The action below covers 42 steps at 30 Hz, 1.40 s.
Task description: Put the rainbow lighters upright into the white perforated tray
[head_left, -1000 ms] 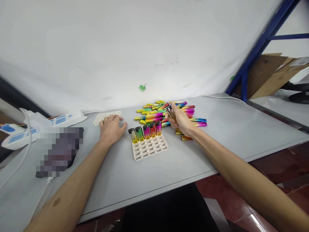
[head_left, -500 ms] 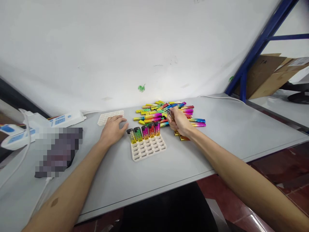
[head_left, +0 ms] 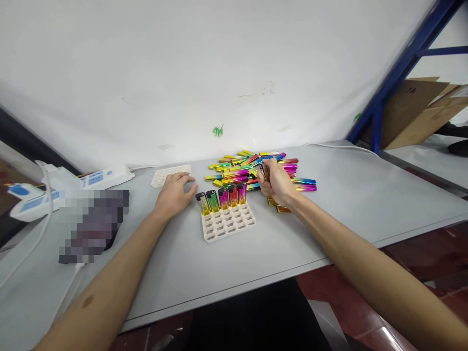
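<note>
My right hand (head_left: 275, 181) is closed over the pile of shiny rainbow-coloured lighters (head_left: 234, 174), its fingers wrapped round a lighter (head_left: 261, 168) whose dark top end peeks out; the rest is hidden in the hand. My left hand (head_left: 176, 194) lies open on the table with nothing in it, fingers loosely stretched. Between the hands sits a white tray (head_left: 229, 225) with rows of slots. Along its far row stand several see-through coloured lighters (head_left: 223, 199) with black tops, upright; the nearer slots hold nothing.
A second white slotted tray (head_left: 161, 177) lies behind my left hand. At the left are white power strips (head_left: 98, 179), cables and a blurred dark device (head_left: 97, 226). A white wall backs the grey table (head_left: 351, 195); a blue frame (head_left: 376, 126) and cardboard boxes (head_left: 420, 112) stand right.
The whole view has shifted slightly. My right hand stays over the pile, lifted or turned a little, with the dark lighter top still showing. My left hand keeps its place beside the tray.
</note>
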### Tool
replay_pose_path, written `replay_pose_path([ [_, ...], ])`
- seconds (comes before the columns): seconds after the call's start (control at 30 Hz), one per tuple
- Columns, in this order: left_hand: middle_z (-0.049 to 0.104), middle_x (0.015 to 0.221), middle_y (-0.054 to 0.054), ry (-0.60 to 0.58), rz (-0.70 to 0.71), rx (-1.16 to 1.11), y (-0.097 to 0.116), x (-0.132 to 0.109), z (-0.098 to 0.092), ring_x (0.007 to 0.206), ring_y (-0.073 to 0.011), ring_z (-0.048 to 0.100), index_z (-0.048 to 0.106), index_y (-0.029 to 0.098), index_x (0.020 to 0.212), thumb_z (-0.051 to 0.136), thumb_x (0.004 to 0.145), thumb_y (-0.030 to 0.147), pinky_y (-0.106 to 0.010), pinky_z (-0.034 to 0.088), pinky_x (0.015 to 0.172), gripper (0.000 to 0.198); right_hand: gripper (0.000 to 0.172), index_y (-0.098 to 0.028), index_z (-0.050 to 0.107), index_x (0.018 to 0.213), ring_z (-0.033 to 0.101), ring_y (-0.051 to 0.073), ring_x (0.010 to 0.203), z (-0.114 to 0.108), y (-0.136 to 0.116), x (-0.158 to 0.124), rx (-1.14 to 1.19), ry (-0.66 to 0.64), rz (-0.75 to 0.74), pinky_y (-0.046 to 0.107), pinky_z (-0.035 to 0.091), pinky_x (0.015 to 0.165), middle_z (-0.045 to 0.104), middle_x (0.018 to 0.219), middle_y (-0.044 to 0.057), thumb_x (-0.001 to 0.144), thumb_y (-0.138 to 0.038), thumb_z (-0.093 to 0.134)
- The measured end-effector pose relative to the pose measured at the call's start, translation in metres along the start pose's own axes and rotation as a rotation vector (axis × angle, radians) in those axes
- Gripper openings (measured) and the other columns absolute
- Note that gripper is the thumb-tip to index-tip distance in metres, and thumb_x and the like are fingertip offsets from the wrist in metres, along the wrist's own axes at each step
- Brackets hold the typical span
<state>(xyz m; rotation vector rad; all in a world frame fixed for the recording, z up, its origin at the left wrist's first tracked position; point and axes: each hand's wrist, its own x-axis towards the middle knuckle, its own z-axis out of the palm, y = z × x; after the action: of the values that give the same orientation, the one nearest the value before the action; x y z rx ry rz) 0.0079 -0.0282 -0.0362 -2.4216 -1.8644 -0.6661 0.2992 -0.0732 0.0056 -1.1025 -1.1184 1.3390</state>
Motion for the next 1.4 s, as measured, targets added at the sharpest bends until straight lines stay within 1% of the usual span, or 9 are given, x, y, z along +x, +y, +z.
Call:
replay_pose_path([
  [0.23,0.06,0.134,-0.011,0.004,0.006,-0.001,0.0,0.0,0.0,0.128,-0.0298,0.048,0.069,0.02,0.11,0.05,0.089,0.041,-0.048,0.035,0.114,0.036,0.054,-0.022,0.044,0.057,0.015,0.008,0.04,0.0,0.002,0.001,-0.031,-0.004,-0.019,0.025,0.013,0.04,0.025,0.045,-0.007,0.094,-0.06,0.04],
  [0.33,0.059,0.133,-0.011,0.004,0.008,-0.004,0.0,-0.001,0.001,0.128,-0.0295,0.047,0.069,0.02,0.11,0.049,0.089,0.041,-0.047,0.035,0.115,0.035,0.051,-0.021,0.054,0.071,0.027,0.01,0.043,0.0,0.004,0.0,-0.045,-0.031,-0.116,0.025,0.023,0.043,0.035,0.052,-0.006,0.093,-0.066,0.041],
  [0.47,0.059,0.133,-0.011,0.001,-0.005,-0.016,0.001,-0.002,0.0,0.128,-0.03,0.047,0.069,0.02,0.111,0.05,0.09,0.041,-0.047,0.037,0.113,0.036,0.038,-0.021,0.058,0.083,0.049,0.012,0.064,0.0,-0.002,-0.006,-0.135,-0.044,-0.267,0.026,0.041,0.062,0.053,0.073,-0.001,0.092,-0.057,0.052],
  [0.6,0.058,0.132,-0.011,0.005,-0.01,-0.03,0.002,-0.002,0.001,0.127,-0.0311,0.046,0.068,0.02,0.111,0.051,0.089,0.04,-0.047,0.038,0.112,0.035,0.023,-0.02,0.059,0.085,0.049,0.012,0.073,0.003,-0.011,-0.018,-0.327,-0.065,-0.369,0.027,0.04,0.07,0.055,0.079,-0.002,0.086,-0.042,0.067],
  [0.73,0.059,0.13,-0.012,0.014,0.011,-0.037,0.0,-0.003,0.003,0.126,-0.0311,0.047,0.068,0.018,0.112,0.051,0.089,0.038,-0.047,0.039,0.11,0.034,0.024,-0.021,0.061,0.087,0.051,0.014,0.071,0.008,-0.019,-0.035,-0.379,0.01,-0.445,0.029,0.041,0.066,0.055,0.077,-0.001,0.085,-0.043,0.069],
  [0.87,0.059,0.129,-0.012,0.028,0.034,-0.046,-0.002,-0.004,0.004,0.124,-0.0307,0.048,0.065,0.018,0.116,0.049,0.091,0.038,-0.047,0.04,0.108,0.036,0.027,-0.023,0.065,0.099,0.061,0.018,0.076,0.026,-0.029,-0.058,-0.396,-0.074,-0.473,0.033,0.049,0.067,0.064,0.083,0.003,0.084,-0.044,0.071],
  [1.07,0.059,0.128,-0.013,0.041,0.04,-0.061,-0.001,-0.007,0.005,0.123,-0.0322,0.048,0.063,0.015,0.12,0.048,0.091,0.036,-0.047,0.04,0.108,0.038,0.017,-0.025,0.065,0.102,0.068,0.018,0.076,0.067,-0.02,-0.072,-0.761,-0.226,-0.569,0.033,0.055,0.072,0.071,0.089,0.003,0.088,-0.033,0.071],
  [1.27,0.059,0.128,-0.013,0.036,0.041,-0.072,0.0,-0.008,0.003,0.124,-0.0323,0.047,0.062,0.016,0.12,0.049,0.091,0.034,-0.046,0.039,0.109,0.037,0.016,-0.022,0.063,0.104,0.068,0.016,0.073,0.084,-0.001,-0.065,-1.039,-0.251,-0.585,0.028,0.052,0.065,0.071,0.097,0.004,0.089,-0.023,0.069],
  [1.4,0.059,0.13,-0.014,0.026,0.029,-0.08,0.001,-0.008,0.001,0.125,-0.033,0.047,0.061,0.015,0.122,0.049,0.092,0.035,-0.047,0.039,0.109,0.039,0.016,-0.021,0.062,0.105,0.066,0.016,0.065,0.09,0.001,-0.067,-1.224,-0.193,-0.601,0.027,0.043,0.054,0.072,0.097,0.004,0.09,-0.026,0.068],
])
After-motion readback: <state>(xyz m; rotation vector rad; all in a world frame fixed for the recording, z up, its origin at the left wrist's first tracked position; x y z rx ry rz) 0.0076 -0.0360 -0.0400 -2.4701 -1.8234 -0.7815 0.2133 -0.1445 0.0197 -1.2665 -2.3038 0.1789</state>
